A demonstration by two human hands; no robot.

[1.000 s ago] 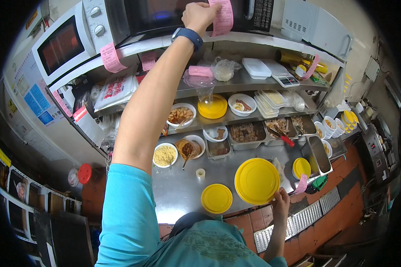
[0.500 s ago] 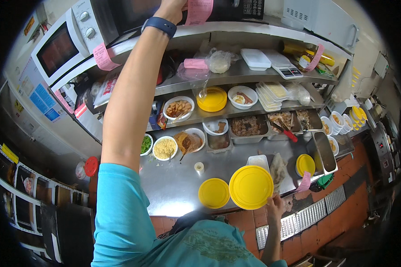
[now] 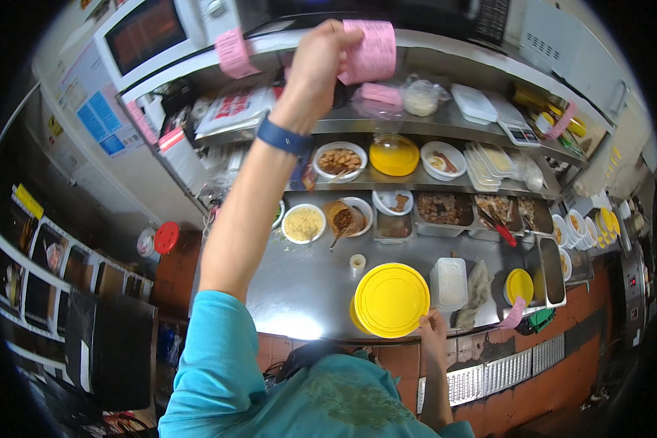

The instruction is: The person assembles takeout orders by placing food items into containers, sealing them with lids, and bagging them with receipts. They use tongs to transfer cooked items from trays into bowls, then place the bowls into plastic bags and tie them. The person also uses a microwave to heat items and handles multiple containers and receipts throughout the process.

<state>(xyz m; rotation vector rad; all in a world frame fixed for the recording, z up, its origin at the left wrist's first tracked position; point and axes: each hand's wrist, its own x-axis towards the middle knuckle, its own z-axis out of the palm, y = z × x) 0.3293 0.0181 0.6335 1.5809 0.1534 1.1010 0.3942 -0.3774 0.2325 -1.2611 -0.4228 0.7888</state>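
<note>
My left hand [image 3: 321,66], wearing a blue wristband, is raised before the upper shelf. Its fingers pinch a curled pink paper slip [image 3: 372,52]. Low over the counter's near edge, my right hand [image 3: 434,332] grips the rim of a round yellow lid [image 3: 392,300]; whether a tub sits beneath it is hidden. Another yellow lid [image 3: 355,318] shows only as a sliver at its lower left. Just beyond them stands a small pale roll [image 3: 357,263]. To the right lie a white rectangular container [image 3: 449,283] and a crumpled cloth [image 3: 477,286].
Bowls of chopped yellow food [image 3: 304,223] and brown sauce [image 3: 343,220] line the counter's back, beside metal trays of meat [image 3: 442,209]. Red-handled tongs [image 3: 505,234] rest across the trays. Shelves above hold bowls, a scale [image 3: 520,134] and a white microwave [image 3: 150,36].
My left hand has come down from the top shelf's edge, bringing the pink slip with it. My right hand has moved the yellow lid left, over the other lid. The view has shifted.
</note>
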